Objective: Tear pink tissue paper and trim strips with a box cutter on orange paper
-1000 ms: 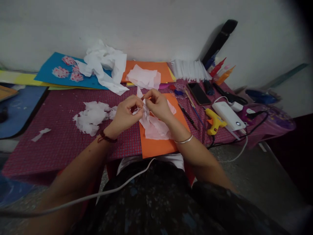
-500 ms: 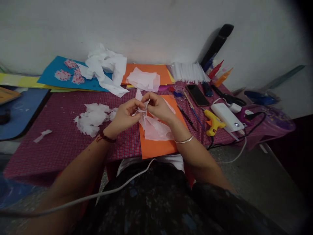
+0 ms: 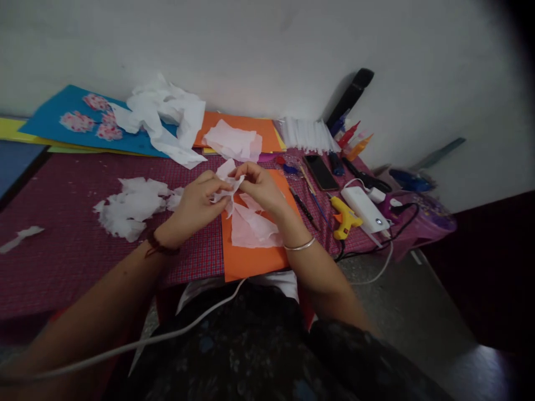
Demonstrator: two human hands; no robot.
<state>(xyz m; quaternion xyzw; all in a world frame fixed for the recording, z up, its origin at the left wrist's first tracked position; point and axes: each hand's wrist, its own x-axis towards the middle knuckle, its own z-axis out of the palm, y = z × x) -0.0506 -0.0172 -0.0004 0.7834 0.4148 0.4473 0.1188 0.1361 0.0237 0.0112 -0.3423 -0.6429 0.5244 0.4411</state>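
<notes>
My left hand and my right hand meet over the left edge of an orange sheet. Between them they pinch a crumpled piece of pale pink tissue paper, its ends sticking up and down past the fingertips. More pink tissue paper sheets lie on the orange sheet under my right hand. A heap of torn white tissue sits on the checked cloth left of my left hand. Fingers partly hide the held piece.
Along the wall lie a blue sheet with red-and-white tissue clusters, crumpled white tissue paper, a pink stack and clear sticks. To the right are a brush, a phone, a yellow glue gun, and a white power bank with cables.
The view has swung to the right, so things sit further left. My hands keep their pinch on the pink tissue paper, which has turned and spread a little more between the fingers.
</notes>
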